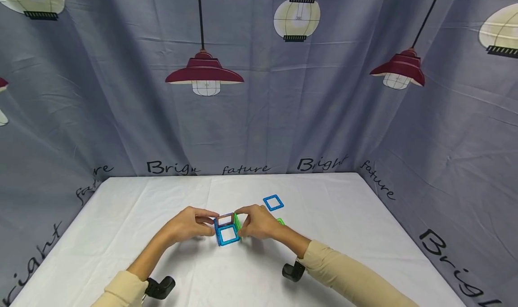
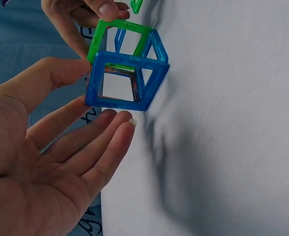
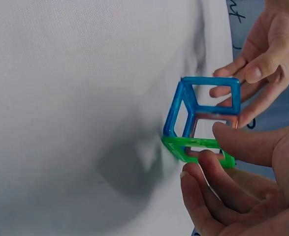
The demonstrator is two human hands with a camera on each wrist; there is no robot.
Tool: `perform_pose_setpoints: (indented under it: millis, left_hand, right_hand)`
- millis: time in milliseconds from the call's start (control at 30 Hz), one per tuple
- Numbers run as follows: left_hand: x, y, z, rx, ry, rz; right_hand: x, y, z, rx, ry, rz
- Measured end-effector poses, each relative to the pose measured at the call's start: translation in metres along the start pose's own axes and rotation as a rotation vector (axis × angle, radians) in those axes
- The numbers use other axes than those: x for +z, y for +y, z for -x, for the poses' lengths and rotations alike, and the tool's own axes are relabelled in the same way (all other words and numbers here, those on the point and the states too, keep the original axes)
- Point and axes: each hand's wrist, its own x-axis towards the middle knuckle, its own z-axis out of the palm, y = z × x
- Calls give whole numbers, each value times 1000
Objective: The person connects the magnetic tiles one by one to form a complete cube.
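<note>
A small box of square magnetic tiles stands between both hands on the white tabletop. It has a blue tile [image 2: 117, 104] on the left, a green tile [image 3: 193, 142] on the right, an orange-brown tile [image 3: 213, 117] at the back and another blue tile [image 1: 229, 242] towards the viewer. My right hand [image 1: 261, 224] pinches the green tile between thumb and fingers, the thumb inside the frame. On the other side, my left hand [image 1: 188, 226] has its fingers extended, with fingertips right at the left blue tile's edge.
A loose blue square tile [image 1: 267, 204] lies flat behind the right hand. Part of a green tile [image 1: 280, 220] shows past that hand's wrist. Black wrist cameras [image 1: 159, 288] hang under both sleeves. A grey printed curtain [image 1: 251, 131] surrounds the white table [image 1: 323, 199].
</note>
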Motion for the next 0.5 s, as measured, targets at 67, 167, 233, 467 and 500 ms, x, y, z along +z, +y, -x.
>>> perform_pose_setpoints:
  millis: [67,167,233,467,500]
  left_hand:
    - [0,1,0,0,-7,20]
    - [2,3,0,3,-22,44]
    - [3,4,0,0,-28,51]
    - [12,8,3,-17,-57,78]
    - [14,9,3,-17,-64,85]
  right_hand:
    - [-1,2,-1,-15,14,-2]
    - [-2,5,-2,-34,57,7]
    - [-2,8,-4,-43,91,21]
    - [-4,14,-10,-10,179,19]
    - [-4,15,-11,1,190,18]
